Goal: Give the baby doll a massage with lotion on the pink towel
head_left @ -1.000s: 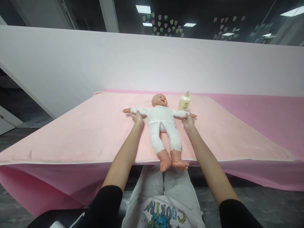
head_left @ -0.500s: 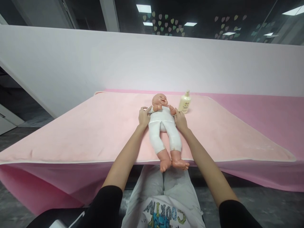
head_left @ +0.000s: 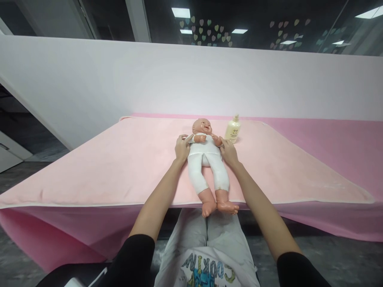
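A baby doll [head_left: 206,163] in a white suit lies on its back on a pale pink mat [head_left: 119,159], feet hanging over the near edge. My left hand [head_left: 181,148] grips the doll's right arm and my right hand [head_left: 228,151] grips its left arm. Both doll arms are folded in across its chest, the small hands near each other under the chin. My fingers are wrapped round the white sleeves.
A cream pump bottle [head_left: 232,129] stands just right of the doll's head. The mat lies on a pink-covered table [head_left: 329,135] against a white partition [head_left: 119,79]. My knees sit under the table's near edge.
One second ago the doll's arms were stretched out sideways. My hands have brought them inward and folded them over the chest, where they now rest slightly lower.
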The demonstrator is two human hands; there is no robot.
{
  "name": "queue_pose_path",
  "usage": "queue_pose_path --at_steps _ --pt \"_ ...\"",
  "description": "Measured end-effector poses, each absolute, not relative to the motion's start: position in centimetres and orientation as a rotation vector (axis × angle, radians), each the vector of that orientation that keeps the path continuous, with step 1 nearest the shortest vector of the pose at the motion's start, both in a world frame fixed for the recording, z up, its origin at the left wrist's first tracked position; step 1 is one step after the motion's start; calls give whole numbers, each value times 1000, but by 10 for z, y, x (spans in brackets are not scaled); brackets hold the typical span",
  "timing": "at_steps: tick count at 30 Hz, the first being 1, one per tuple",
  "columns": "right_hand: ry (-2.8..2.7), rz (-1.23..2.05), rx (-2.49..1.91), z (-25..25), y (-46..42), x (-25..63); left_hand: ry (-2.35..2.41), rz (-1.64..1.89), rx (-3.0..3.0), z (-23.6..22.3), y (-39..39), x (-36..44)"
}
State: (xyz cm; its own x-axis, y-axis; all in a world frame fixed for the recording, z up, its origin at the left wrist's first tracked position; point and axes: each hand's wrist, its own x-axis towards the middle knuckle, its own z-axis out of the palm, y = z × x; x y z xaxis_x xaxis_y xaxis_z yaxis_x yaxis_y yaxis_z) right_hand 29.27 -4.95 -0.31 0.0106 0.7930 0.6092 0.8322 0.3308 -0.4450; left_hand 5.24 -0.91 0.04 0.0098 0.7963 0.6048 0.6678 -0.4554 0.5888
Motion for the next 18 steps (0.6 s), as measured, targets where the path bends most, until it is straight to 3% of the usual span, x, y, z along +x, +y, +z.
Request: queue_pose_path --at_steps 7,11,18 --pt "-958 448 -1337 -1 -42 300 1357 1881 1428 -4 6 53" --pt "-600 723 -1303 -2 -40 308 1388 1933 883 -10 19 47" --pt "-602 716 -1303 -4 -39 312 1412 1902 643 -12 24 42"
